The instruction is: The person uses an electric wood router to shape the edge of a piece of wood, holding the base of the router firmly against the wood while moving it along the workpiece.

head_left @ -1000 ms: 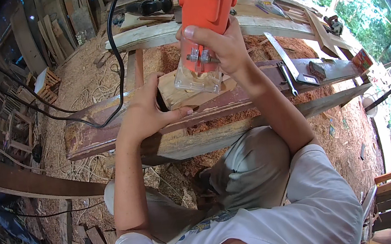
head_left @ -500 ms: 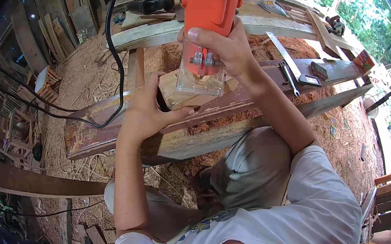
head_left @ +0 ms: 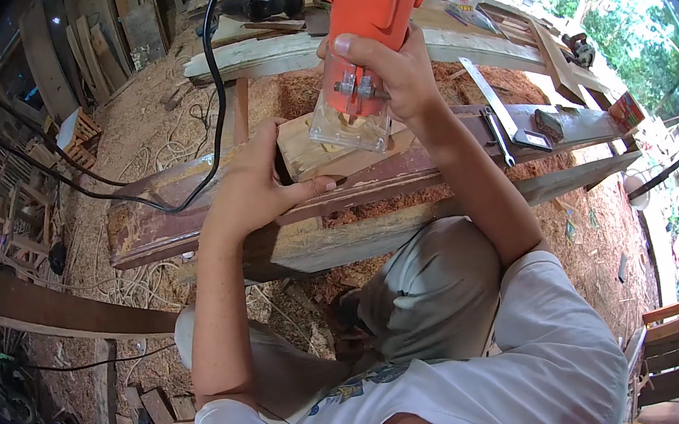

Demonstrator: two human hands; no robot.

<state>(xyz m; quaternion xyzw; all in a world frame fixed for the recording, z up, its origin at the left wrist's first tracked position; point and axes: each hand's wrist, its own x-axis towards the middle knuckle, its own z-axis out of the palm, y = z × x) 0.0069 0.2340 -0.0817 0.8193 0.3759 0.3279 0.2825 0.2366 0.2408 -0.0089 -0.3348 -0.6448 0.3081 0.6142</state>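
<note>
My right hand [head_left: 399, 73] is closed around an orange trim router [head_left: 377, 4], which stands tilted with its motor end up. Its clear plastic base [head_left: 347, 132] rests over a pale wood block [head_left: 297, 145], partly covering it; whether the bit touches the wood is hidden. My left hand [head_left: 252, 189] grips the left end of that block, thumb along the near side and fingers at the far side. Under the block lies a long reddish-brown plank [head_left: 139, 232].
A black cord [head_left: 213, 83] loops over the plank's left part. To the right lie a wrench [head_left: 497, 137], a try square [head_left: 493, 96] and a small grimy block [head_left: 551, 123]. A pale beam [head_left: 252, 56] runs behind. Wood shavings cover the ground.
The router has shifted slightly right along the block, uncovering more of its left part. My left hand keeps its hold; the view has moved a little.
</note>
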